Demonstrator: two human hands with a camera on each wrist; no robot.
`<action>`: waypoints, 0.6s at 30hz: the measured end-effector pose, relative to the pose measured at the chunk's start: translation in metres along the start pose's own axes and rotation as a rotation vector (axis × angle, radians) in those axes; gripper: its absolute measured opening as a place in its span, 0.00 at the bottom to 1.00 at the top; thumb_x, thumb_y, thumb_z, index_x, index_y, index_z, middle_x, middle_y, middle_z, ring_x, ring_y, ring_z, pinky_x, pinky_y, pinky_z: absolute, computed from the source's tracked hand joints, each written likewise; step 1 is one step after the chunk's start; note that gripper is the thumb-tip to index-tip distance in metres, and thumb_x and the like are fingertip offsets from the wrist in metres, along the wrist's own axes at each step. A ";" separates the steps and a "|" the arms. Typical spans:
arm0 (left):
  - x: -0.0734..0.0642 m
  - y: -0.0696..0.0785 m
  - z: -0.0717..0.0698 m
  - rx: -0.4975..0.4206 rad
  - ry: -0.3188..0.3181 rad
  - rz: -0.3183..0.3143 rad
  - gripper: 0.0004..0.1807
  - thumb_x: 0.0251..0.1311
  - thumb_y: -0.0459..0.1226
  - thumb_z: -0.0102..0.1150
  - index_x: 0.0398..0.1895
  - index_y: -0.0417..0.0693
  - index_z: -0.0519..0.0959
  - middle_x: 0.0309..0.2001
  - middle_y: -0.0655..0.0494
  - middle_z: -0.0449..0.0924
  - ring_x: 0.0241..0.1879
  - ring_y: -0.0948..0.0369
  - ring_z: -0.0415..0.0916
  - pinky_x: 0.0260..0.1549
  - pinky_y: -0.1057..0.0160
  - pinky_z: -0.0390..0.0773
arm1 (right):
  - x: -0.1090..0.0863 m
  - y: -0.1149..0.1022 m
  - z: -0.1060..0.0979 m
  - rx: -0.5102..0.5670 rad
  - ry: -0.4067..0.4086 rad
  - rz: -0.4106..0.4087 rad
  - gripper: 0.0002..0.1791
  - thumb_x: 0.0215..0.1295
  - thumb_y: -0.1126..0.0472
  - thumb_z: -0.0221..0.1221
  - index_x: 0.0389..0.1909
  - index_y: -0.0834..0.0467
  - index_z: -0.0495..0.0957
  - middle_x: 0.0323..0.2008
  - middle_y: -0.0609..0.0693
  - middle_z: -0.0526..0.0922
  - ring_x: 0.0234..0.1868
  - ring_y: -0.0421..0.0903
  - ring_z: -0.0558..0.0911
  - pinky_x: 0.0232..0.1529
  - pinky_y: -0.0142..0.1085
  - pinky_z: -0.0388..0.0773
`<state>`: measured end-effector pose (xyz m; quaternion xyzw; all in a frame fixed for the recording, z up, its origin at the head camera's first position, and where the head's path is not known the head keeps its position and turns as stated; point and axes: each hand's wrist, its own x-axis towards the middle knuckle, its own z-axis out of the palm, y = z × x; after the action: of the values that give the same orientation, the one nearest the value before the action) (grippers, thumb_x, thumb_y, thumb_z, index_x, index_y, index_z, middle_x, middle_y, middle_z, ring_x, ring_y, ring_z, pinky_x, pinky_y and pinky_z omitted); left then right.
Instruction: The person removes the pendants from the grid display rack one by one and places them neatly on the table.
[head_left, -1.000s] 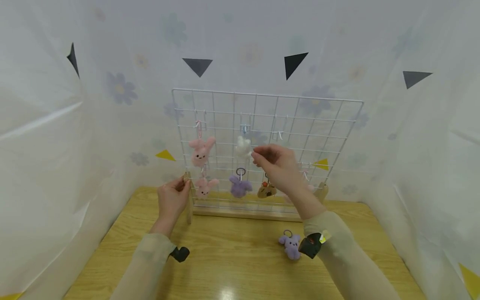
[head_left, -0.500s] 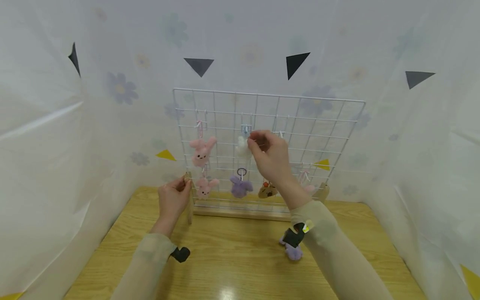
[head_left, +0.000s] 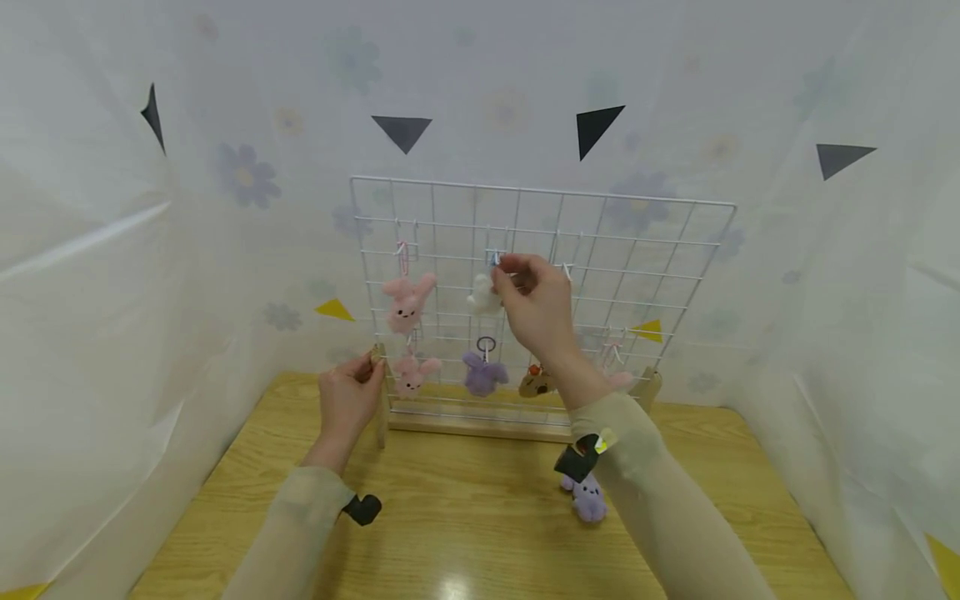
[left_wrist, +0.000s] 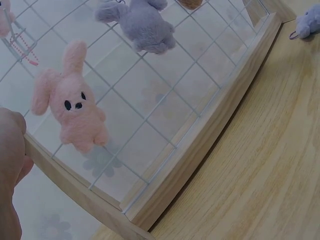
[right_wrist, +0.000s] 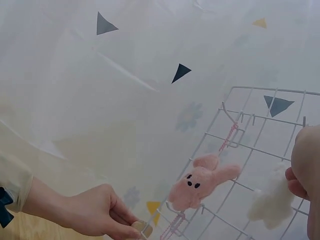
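Observation:
A white plush keychain [head_left: 482, 297] hangs from a hook on the white wire grid [head_left: 519, 190]. My right hand [head_left: 542, 312] pinches at the keychain's upper right, thumb and index fingertips just below its blue cord [head_left: 494, 257]. In the right wrist view the white plush [right_wrist: 272, 205] dangles beside the curled fingers [right_wrist: 296, 186]. At the grid's lower left, my left hand [head_left: 348, 402] grips the top of the stand's wooden post [head_left: 381, 412]. A pink rabbit keychain [left_wrist: 77, 105] hangs close to that hand in the left wrist view.
Around the white one hang another pink rabbit [head_left: 407, 302], a purple plush [head_left: 483, 375] and a brown one [head_left: 536, 383]. A pink plush [head_left: 618, 382] is partly behind my right forearm. A purple rabbit keychain [head_left: 589, 502] lies on the wooden table [head_left: 465, 508].
My right hand has moved up and left, from the white plush's right side to near its cord. The left hand has stayed on the post.

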<state>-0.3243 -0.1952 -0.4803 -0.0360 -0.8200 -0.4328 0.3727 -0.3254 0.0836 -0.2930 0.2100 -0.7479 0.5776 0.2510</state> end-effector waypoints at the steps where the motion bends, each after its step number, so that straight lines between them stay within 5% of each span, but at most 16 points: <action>1: 0.000 0.000 0.000 0.000 0.000 0.001 0.11 0.65 0.32 0.73 0.45 0.33 0.89 0.35 0.40 0.90 0.30 0.50 0.90 0.28 0.88 0.71 | 0.001 0.000 0.000 0.007 0.000 0.008 0.09 0.72 0.70 0.66 0.49 0.70 0.83 0.40 0.59 0.89 0.35 0.51 0.87 0.34 0.30 0.84; 7: 0.000 -0.002 0.000 0.004 -0.005 -0.001 0.11 0.66 0.32 0.73 0.46 0.33 0.89 0.35 0.40 0.90 0.29 0.51 0.90 0.27 0.86 0.74 | 0.005 -0.002 0.004 0.076 0.005 0.046 0.07 0.72 0.70 0.67 0.46 0.70 0.84 0.38 0.60 0.89 0.31 0.47 0.86 0.29 0.29 0.82; 14: 0.000 -0.002 0.000 0.010 -0.009 0.005 0.10 0.66 0.32 0.73 0.46 0.33 0.89 0.35 0.41 0.90 0.29 0.52 0.90 0.27 0.62 0.88 | 0.006 -0.001 0.008 0.142 0.018 0.088 0.06 0.71 0.72 0.66 0.45 0.71 0.83 0.37 0.60 0.88 0.29 0.43 0.84 0.27 0.28 0.81; 18: 0.000 -0.003 0.001 0.010 -0.010 -0.001 0.10 0.66 0.33 0.72 0.46 0.34 0.90 0.35 0.42 0.90 0.30 0.52 0.90 0.27 0.68 0.86 | 0.006 -0.002 0.007 0.137 0.010 0.100 0.06 0.72 0.71 0.66 0.44 0.71 0.83 0.37 0.60 0.88 0.30 0.43 0.84 0.27 0.28 0.81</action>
<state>-0.3264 -0.1968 -0.4827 -0.0357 -0.8240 -0.4288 0.3687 -0.3295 0.0762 -0.2891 0.1863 -0.7149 0.6402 0.2106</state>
